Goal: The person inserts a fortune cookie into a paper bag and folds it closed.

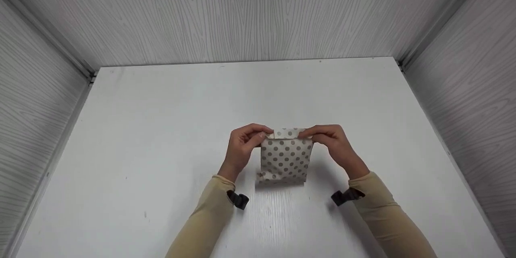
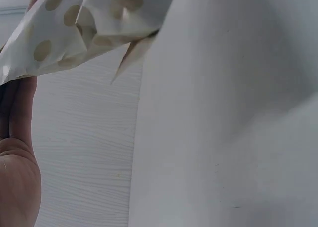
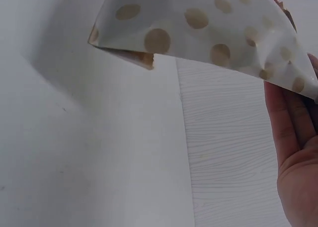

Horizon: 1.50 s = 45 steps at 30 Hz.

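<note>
A white paper bag (image 1: pixel 285 159) with grey-brown polka dots hangs between the two hands in the head view, its top edge folded over into a narrow dotted flap (image 1: pixel 287 133). My left hand (image 1: pixel 242 145) pinches the folded top at its left corner, thumb in front. At the right corner, my right hand (image 1: pixel 334 143) pinches the same fold. In the left wrist view the dotted paper (image 2: pixel 59 33) crosses above the palm, hiding the fingertips. The right wrist view shows the bag (image 3: pixel 196 31) with a small brown-edged paper fold jutting from its lower edge.
A white tabletop (image 1: pixel 161 121) spreads under the hands, bearing a few small marks. Grey wood-grain panels (image 1: pixel 250 16) close it in at the back and both sides. Black straps with small mounts (image 1: pixel 238 200) sit at the wrists, over beige sleeves (image 1: pixel 205 217).
</note>
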Each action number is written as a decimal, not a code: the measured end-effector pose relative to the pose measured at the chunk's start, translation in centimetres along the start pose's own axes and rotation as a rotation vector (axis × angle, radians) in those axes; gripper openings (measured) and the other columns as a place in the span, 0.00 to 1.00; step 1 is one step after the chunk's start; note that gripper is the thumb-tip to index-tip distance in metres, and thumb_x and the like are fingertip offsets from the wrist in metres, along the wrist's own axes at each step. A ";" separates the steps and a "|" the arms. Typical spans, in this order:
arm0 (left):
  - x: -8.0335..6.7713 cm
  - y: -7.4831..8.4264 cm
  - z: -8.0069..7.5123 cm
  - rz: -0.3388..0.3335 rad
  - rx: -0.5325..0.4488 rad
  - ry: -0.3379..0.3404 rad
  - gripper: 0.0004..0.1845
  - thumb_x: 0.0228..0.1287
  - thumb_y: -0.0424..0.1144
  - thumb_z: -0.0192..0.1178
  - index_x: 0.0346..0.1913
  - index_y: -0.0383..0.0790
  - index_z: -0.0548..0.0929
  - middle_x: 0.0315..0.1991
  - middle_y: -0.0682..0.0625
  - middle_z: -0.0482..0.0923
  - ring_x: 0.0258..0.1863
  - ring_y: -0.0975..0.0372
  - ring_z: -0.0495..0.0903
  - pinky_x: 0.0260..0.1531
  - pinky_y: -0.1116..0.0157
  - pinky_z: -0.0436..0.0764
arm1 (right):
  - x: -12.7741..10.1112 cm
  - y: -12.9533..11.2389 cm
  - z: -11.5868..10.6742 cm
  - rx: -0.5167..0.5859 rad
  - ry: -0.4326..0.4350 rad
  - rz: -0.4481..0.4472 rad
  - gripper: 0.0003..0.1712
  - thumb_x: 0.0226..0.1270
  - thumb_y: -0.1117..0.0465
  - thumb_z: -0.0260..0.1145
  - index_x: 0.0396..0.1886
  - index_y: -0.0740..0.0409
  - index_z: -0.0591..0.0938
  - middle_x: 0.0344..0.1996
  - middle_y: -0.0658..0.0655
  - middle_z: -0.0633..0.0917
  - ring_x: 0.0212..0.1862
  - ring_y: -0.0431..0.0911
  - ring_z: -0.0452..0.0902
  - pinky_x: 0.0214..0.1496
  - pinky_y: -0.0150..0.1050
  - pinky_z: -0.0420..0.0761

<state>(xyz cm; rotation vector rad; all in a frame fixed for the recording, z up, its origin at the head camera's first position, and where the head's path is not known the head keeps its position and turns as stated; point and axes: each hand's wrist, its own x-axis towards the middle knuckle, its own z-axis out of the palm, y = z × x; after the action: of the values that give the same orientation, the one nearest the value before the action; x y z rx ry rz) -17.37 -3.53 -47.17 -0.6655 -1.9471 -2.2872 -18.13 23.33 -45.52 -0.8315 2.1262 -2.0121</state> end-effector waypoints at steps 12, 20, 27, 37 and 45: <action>-0.3 2.4 1.5 -0.015 0.192 0.027 0.09 0.68 0.26 0.58 0.48 0.27 0.82 0.33 0.39 0.86 0.27 0.59 0.78 0.29 0.70 0.77 | 0.9 -2.0 -0.4 -0.109 0.033 -0.072 0.18 0.70 0.73 0.44 0.26 0.66 0.78 0.48 0.66 0.84 0.52 0.59 0.79 0.56 0.48 0.77; -0.3 1.7 2.4 0.051 0.263 0.047 0.07 0.70 0.32 0.60 0.45 0.34 0.85 0.37 0.50 0.87 0.37 0.58 0.85 0.39 0.62 0.84 | 1.3 -3.1 0.9 -0.473 -0.027 -0.021 0.11 0.74 0.58 0.61 0.51 0.53 0.83 0.48 0.47 0.84 0.52 0.43 0.78 0.55 0.41 0.79; -0.6 1.2 2.3 0.097 0.289 0.022 0.06 0.70 0.35 0.60 0.44 0.37 0.85 0.37 0.54 0.87 0.37 0.63 0.85 0.38 0.63 0.84 | 1.9 -2.8 2.0 -0.697 -0.043 -0.189 0.01 0.64 0.63 0.70 0.33 0.55 0.87 0.31 0.45 0.85 0.36 0.41 0.80 0.39 0.40 0.81; -0.9 1.0 2.0 0.053 0.305 -0.007 0.06 0.68 0.36 0.63 0.40 0.38 0.88 0.35 0.54 0.86 0.36 0.64 0.85 0.41 0.62 0.84 | 1.9 -2.6 1.5 -0.762 -0.048 -0.288 0.02 0.59 0.68 0.73 0.30 0.57 0.89 0.28 0.50 0.88 0.32 0.43 0.84 0.34 0.41 0.83; -0.7 1.4 1.9 0.001 0.251 0.016 0.05 0.66 0.29 0.63 0.38 0.32 0.88 0.34 0.46 0.86 0.32 0.55 0.83 0.38 0.62 0.82 | 2.1 -2.9 1.7 -0.704 -0.085 -0.271 0.05 0.60 0.70 0.71 0.33 0.58 0.90 0.30 0.51 0.88 0.31 0.41 0.84 0.30 0.40 0.83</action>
<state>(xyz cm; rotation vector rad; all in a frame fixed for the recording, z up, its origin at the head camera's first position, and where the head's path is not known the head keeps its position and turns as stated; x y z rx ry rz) -15.70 -2.19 -45.90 -0.6183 -2.1740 -1.9908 -18.28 20.97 -42.31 -1.3170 2.8240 -1.2434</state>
